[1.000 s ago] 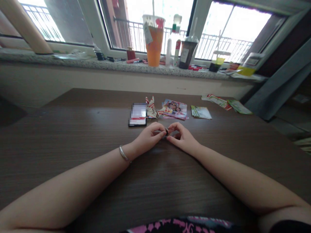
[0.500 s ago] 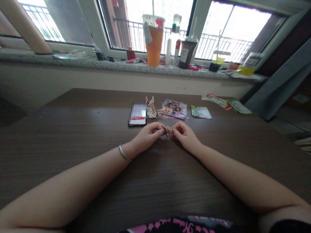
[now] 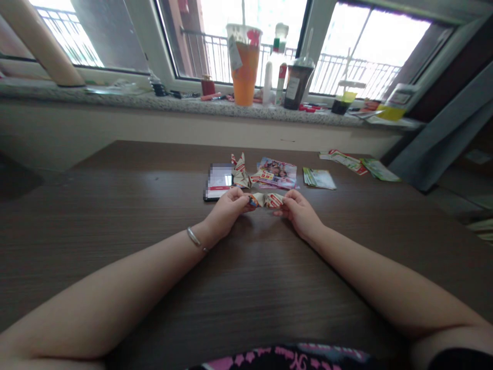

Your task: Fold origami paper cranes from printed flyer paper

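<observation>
Between my hands a small folded piece of printed paper (image 3: 274, 200), cream with red and a bit of blue and orange, is stretched sideways just above the table. My left hand (image 3: 230, 209) pinches its left end; a silver bracelet sits on that wrist. The right end is gripped by my right hand (image 3: 299, 209) between thumb and fingers. Right behind the left hand lies a phone or tablet (image 3: 219, 180) with a lit screen. A folded paper figure (image 3: 241, 174) with pointed tips, in similar print, rests against its right side.
Printed leaflets (image 3: 279, 172) lie behind the paper, with a stack of cards (image 3: 319, 178) to their right. More paper strips (image 3: 346, 162) are at the back right of the dark table (image 3: 246, 288). A tall orange drink cup (image 3: 245, 72) and several bottles stand on the windowsill (image 3: 185, 104).
My hands have moved apart, and the bunched paper between them has opened out into a wider, folded strip. The things on the table have stayed put.
</observation>
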A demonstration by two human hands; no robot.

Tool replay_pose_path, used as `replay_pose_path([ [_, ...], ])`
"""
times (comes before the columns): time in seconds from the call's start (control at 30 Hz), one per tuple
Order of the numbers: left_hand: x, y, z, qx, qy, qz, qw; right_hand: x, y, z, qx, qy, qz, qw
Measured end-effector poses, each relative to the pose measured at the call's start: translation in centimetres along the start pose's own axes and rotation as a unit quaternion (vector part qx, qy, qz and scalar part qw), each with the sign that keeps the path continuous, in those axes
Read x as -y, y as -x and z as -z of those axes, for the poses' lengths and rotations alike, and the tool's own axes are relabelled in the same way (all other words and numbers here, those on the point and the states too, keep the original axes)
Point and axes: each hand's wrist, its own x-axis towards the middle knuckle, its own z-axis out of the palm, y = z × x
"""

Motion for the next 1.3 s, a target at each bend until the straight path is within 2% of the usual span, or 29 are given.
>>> replay_pose_path([
  [0.17,-0.4,0.3,-0.4,0.032,-0.086,-0.026,0.995,0.1,0.4,-0.2,0.015,0.053,0.026,0.998],
  [0.33,-0.9,0.6,-0.6,0.063,-0.201,-0.059,0.976,0.1,0.7,-0.4,0.052,0.093,0.048,0.993],
  [0.47,-0.6,0.5,-0.3,0.069,-0.261,-0.070,0.960,-0.1,0.6,-0.3,0.040,0.095,0.063,0.993],
  [0.57,-0.5,0.5,-0.1,0.067,-0.281,-0.074,0.955,-0.4,0.4,-0.1,0.050,0.110,0.068,0.990],
  [0.7,-0.6,0.5,-0.1,0.067,-0.287,-0.073,0.953,-0.7,0.3,0.2,0.064,0.192,0.091,0.975],
  [0.9,-1.0,0.7,-0.1,0.071,-0.279,-0.064,0.956,0.1,0.8,0.0,0.064,0.267,0.104,0.956],
  [1.1,-1.0,0.7,-0.1,0.072,-0.253,-0.049,0.963,0.7,1.0,-0.2,0.071,0.289,0.083,0.951],
  [1.3,-0.9,0.9,-0.3,0.097,-0.341,-0.091,0.930,0.8,0.9,-0.1,0.062,0.291,0.068,0.952],
])
